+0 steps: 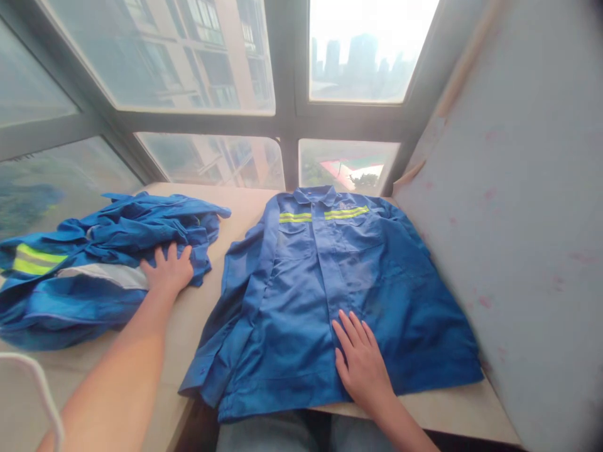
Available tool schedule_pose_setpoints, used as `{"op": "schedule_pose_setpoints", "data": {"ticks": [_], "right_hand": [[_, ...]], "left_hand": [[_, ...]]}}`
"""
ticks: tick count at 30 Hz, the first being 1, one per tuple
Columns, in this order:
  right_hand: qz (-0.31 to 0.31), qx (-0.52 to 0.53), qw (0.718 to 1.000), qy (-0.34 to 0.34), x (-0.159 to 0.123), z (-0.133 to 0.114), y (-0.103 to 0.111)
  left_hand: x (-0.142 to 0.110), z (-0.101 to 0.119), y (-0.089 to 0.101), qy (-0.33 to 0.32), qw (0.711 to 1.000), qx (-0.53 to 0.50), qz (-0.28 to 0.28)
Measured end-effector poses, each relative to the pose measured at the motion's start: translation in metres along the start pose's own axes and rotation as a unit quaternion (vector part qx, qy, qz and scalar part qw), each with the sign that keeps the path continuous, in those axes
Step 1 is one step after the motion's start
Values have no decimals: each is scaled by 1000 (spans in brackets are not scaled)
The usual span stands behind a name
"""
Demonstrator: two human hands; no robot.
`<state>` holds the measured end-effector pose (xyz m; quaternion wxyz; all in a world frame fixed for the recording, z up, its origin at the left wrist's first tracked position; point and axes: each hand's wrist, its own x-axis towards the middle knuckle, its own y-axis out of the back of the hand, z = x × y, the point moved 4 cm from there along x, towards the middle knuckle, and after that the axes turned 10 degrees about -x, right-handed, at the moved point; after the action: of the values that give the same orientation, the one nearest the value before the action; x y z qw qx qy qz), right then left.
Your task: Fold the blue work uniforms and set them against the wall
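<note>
A blue work jacket (301, 301) lies spread front-up, its collar toward the window and yellow reflective strips across the chest. My right hand (362, 364) rests flat on its lower front, fingers stretched out beside the button placket. To the left is a crumpled heap of blue clothing (136, 223) with a yellow reflective band and a pale grey patch. My left hand (169, 270) lies on the heap's right part, fingers spread. The jacket's left-side sleeve (235, 314) runs down along its body; the sleeve on the right is mostly out of sight.
Both garments lie on a pale wooden surface (188, 351) below framed windows (287, 119). A whitish wall panel (513, 238) borders the right side. At the lower left, a white curved tube or cord (44, 383) crosses the view. My legs show below the front edge.
</note>
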<state>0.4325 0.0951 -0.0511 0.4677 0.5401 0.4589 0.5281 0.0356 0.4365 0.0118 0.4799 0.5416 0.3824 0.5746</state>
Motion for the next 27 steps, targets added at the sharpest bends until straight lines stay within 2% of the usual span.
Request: {"op": "schedule_pose_setpoints", "data": {"ticks": [2,5,8,11,14,17,19,22,23,24,25,27], "right_hand": [[3,2,1000,-5,3,-2,-1],[9,9,1000,-11,9,-7,-3],[12,16,1000,-16,15,-13,-6],[12,18,1000,-12,18,-17,-7],[12,22,1000,-11,18,-17,-6],[20,27,999,-14,18,-16,-5],[30,30,999,-14,18,-17,-4],[49,35,998,-16,18,-17,-2],[55,36,998,-17,18,-17,-1],[59,37,997,-17,18,-18,-1],[62,37,997,-17,18,-18,0],[66,37,997,-18,17,-18,0]], "left_hand": [[4,-7,1,4,1000,15,-6],[-3,-4,6,-35,999,34,6],[-28,11,10,-77,996,36,42],[-69,19,4,-57,996,-49,40],[-118,16,-2,23,971,-236,-11],[-163,15,-3,98,911,-386,-103],[-186,23,1,121,885,-417,-167],[-201,40,12,154,884,-400,-185],[-201,45,16,170,872,-418,-190],[-199,49,20,192,844,-461,-197],[-194,50,25,220,799,-523,-202],[-178,41,40,286,672,-661,-170]]}}
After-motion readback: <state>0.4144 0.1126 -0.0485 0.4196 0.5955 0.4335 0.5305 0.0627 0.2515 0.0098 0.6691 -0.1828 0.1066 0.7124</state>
